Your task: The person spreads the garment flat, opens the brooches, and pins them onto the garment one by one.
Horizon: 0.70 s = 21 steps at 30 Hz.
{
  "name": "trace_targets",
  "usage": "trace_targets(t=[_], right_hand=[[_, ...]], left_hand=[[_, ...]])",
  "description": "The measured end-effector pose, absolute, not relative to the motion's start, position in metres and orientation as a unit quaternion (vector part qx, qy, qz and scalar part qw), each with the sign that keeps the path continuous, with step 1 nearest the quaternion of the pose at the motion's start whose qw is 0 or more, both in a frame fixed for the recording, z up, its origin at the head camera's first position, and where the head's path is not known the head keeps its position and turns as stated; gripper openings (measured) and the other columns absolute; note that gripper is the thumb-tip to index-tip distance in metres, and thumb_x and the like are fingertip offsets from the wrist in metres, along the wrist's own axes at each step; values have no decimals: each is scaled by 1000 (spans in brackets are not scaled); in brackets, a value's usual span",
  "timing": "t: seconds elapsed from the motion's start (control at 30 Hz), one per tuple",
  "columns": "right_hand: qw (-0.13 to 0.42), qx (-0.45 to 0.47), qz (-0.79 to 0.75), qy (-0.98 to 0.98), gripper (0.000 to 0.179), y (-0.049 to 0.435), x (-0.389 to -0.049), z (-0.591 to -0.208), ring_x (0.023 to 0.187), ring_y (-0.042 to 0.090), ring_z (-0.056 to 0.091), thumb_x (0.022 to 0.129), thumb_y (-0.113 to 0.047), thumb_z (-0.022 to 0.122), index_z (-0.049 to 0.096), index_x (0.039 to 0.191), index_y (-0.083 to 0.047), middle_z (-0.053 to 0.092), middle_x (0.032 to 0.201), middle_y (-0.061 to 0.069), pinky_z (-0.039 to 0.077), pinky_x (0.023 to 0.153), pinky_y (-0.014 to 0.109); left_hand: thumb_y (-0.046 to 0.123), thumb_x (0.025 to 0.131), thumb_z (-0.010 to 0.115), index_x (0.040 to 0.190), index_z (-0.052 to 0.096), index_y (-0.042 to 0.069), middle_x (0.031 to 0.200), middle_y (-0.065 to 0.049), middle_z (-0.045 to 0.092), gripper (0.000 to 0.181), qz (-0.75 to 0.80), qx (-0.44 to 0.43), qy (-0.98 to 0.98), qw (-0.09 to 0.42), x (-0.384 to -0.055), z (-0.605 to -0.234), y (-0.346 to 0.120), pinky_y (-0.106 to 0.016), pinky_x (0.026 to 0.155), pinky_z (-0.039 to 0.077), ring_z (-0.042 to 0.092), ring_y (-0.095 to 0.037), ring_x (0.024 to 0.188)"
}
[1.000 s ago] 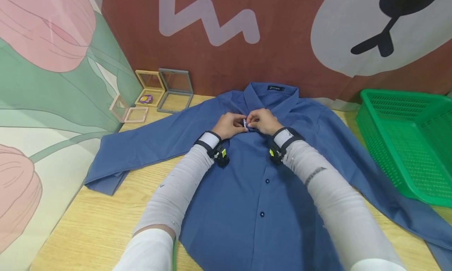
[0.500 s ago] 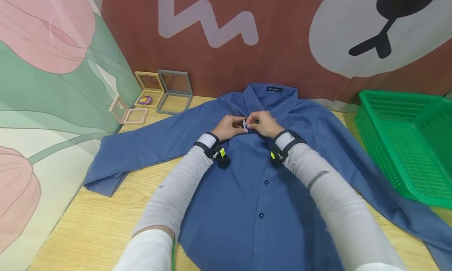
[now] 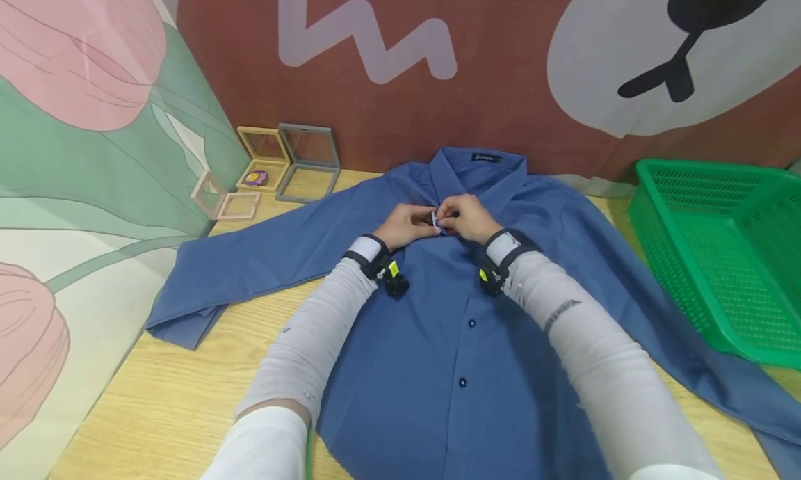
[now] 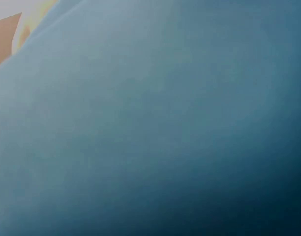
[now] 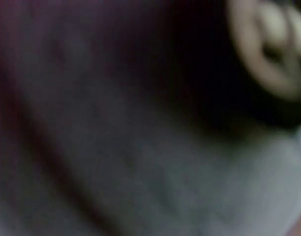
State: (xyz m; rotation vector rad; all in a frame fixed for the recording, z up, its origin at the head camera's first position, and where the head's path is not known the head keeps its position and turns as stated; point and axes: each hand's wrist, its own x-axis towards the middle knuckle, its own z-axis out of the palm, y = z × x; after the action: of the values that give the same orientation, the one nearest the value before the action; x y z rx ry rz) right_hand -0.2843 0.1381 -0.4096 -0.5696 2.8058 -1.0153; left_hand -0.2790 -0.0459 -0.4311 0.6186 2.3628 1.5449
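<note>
A blue button-up shirt (image 3: 400, 341) lies front up on the wooden table, its collar toward the wall. Just below the collar, my left hand (image 3: 405, 225) and right hand (image 3: 469, 218) meet at the fingertips. Between them they pinch a small thin pale piece (image 3: 434, 220), seen nearly edge-on; I cannot tell its kind. A bit of red shows under the right fingers. Blue cloth (image 4: 155, 108) fills most of the left wrist view. The right wrist view is dark and blurred, with fingers (image 5: 273, 29) at its upper right.
At the back left stand three open display frames: a yellow one (image 3: 273, 167) holding a purple-and-yellow badge (image 3: 256, 178), a grey one (image 3: 308, 200) and a pale pink one (image 3: 238, 216). A green plastic basket (image 3: 682, 278) stands on the right, close to the shirt's sleeve.
Both hands stay at the same spot below the collar, with only slight finger movement. A bit of red now shows under the right fingers.
</note>
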Motion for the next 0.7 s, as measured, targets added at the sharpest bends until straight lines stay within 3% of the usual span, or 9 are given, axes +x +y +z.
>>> trace_targets(t=[0.13, 0.3, 0.53, 0.7], right_hand=[[60, -165, -335, 926, 5, 137, -285, -409, 88, 28, 62, 95, -9, 66, 68, 96, -4, 69, 96, 16, 48, 80, 39], [86, -126, -322, 934, 19, 136, -285, -403, 97, 31, 65, 98, -15, 63, 70, 110, -2, 70, 108, 20, 52, 84, 42], [133, -110, -359, 917, 25, 144, -288, -400, 98, 29, 64, 99, -13, 61, 72, 112, 5, 70, 111, 23, 52, 86, 38], [166, -103, -414, 889, 23, 151, -290, -402, 93, 20, 57, 101, -15, 59, 68, 109, 4, 66, 103, 13, 48, 84, 32]], left_hand=[[11, 93, 69, 135, 61, 3, 120, -19, 69, 43, 575, 183, 784, 144, -278, -431, -46, -28, 90, 53, 69, -25, 104], [9, 93, 69, 142, 53, 3, 130, -20, 65, 52, 598, 165, 768, 160, -277, -427, -46, -34, 98, 52, 64, -30, 117], [10, 94, 68, 143, 52, 3, 133, -18, 63, 52, 583, 172, 777, 163, -274, -420, -43, -34, 99, 52, 64, -29, 118], [10, 93, 69, 141, 54, 3, 132, -17, 64, 51, 585, 174, 775, 162, -274, -419, -42, -31, 94, 53, 65, -27, 113]])
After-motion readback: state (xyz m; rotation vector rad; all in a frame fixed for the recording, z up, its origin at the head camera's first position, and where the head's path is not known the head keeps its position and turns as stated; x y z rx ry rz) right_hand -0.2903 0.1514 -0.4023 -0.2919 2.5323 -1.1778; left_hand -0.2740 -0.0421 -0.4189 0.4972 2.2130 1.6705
